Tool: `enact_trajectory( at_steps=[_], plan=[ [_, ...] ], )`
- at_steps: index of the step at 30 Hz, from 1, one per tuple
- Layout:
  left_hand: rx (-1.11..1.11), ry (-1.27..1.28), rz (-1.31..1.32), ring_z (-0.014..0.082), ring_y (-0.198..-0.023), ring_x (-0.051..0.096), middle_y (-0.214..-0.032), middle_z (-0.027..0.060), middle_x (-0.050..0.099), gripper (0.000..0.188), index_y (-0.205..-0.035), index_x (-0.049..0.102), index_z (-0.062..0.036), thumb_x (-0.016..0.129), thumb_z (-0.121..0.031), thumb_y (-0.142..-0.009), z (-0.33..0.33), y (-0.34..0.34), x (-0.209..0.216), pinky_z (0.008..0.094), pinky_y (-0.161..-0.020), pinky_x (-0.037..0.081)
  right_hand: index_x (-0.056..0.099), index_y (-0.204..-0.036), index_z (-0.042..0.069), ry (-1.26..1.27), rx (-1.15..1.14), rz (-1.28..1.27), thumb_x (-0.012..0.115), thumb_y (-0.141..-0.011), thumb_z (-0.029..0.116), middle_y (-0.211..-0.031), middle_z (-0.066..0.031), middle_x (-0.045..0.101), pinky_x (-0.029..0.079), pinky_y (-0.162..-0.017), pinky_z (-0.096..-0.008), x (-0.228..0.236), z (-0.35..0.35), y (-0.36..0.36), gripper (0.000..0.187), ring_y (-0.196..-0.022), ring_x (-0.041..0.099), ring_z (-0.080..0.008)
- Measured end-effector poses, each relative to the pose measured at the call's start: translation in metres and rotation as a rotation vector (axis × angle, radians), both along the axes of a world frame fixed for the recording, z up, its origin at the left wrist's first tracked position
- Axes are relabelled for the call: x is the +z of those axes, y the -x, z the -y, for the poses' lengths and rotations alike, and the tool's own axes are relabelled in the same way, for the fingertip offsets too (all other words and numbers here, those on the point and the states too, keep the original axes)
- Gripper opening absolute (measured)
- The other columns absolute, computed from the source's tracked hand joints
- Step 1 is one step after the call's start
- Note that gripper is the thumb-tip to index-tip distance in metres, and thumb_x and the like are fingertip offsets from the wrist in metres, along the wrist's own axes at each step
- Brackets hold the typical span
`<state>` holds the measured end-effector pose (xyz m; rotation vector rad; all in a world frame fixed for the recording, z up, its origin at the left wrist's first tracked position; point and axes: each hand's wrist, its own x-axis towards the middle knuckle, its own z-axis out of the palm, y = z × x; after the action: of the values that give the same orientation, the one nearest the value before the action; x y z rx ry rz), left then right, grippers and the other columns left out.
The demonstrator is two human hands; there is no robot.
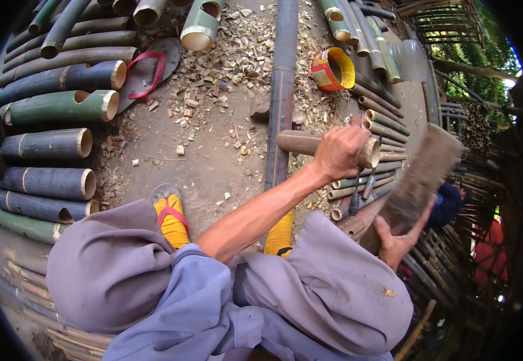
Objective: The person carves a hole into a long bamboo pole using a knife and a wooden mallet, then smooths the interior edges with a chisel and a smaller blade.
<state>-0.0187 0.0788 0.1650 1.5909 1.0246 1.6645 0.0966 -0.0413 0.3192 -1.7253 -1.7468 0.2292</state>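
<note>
My left hand (347,150) is closed in a fist around a short, thick brown wooden rod (298,142). A round pale end shows on the fist's right side. Beneath this rod a long dark bamboo pole (283,72) runs away from me, between my feet. Over on the right, my right hand (401,237) grips the lower end of a brown wooden block (427,171), thumb on one side and fingers on the other. Motion blurs the block, and my right forearm is hidden. Two slim dark tools (354,203) lie below my left fist.
Cut bamboo tubes (51,108), several with notches, line the left side. More bamboo pieces (387,129) are stacked at right. Wood chips (231,72) cover the ground around the pole. A yellow-and-red can (333,69) and a loose sandal (153,72) lie farther off.
</note>
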Motion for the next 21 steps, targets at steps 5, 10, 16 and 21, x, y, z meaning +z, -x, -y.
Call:
enact_trajectory(
  at_steps=[5,10,16,21],
  plan=[
    [-0.009,0.001,0.016,0.0334,-0.081,0.060,-0.084,0.0110,0.059,0.052,-0.097,0.055,-0.0071,0.078,-0.013,-0.051,0.001,-0.005,0.002,0.0421,-0.070,0.047,0.019,-0.149,0.005,-0.241,-0.016,0.217,0.079,-0.060,0.011,-0.142,-0.0187,0.037,0.025,-0.111,-0.0409,-0.038,0.008,-0.018,0.108,-0.130,0.037,-0.0304],
    [-0.013,-0.010,-0.022,0.0331,-0.081,0.060,-0.084,0.0114,0.059,0.052,-0.098,0.055,-0.0067,0.078,-0.014,-0.051,-0.002,0.005,-0.006,0.0419,-0.070,0.047,0.016,-0.150,0.005,0.324,-0.034,0.110,0.077,-0.060,0.007,-0.144,-0.0202,0.034,0.030,-0.109,-0.0395,-0.005,0.005,0.006,0.109,-0.129,0.040,-0.0302],
    [-0.007,-0.023,0.003,0.0333,-0.082,0.060,-0.085,0.0117,0.059,0.055,-0.098,0.055,-0.0065,0.078,-0.013,-0.049,-0.001,-0.007,0.002,0.0416,-0.071,0.047,0.015,-0.150,0.007,-0.148,-0.080,0.079,0.077,-0.060,0.006,-0.144,-0.0195,0.033,0.032,-0.107,-0.0384,-0.031,0.009,0.002,0.109,-0.127,0.042,-0.0305],
    [-0.031,0.019,-0.031,0.0321,-0.084,0.061,-0.089,0.0117,0.061,0.055,-0.101,0.057,-0.0087,0.079,-0.016,-0.051,0.001,0.009,-0.005,0.0415,-0.074,0.048,0.017,-0.151,0.012,0.163,-0.070,0.141,0.077,-0.058,0.003,-0.137,-0.0210,0.044,0.036,-0.104,-0.0409,-0.058,0.018,-0.011,0.111,-0.124,0.045,-0.0336]
  ],
)
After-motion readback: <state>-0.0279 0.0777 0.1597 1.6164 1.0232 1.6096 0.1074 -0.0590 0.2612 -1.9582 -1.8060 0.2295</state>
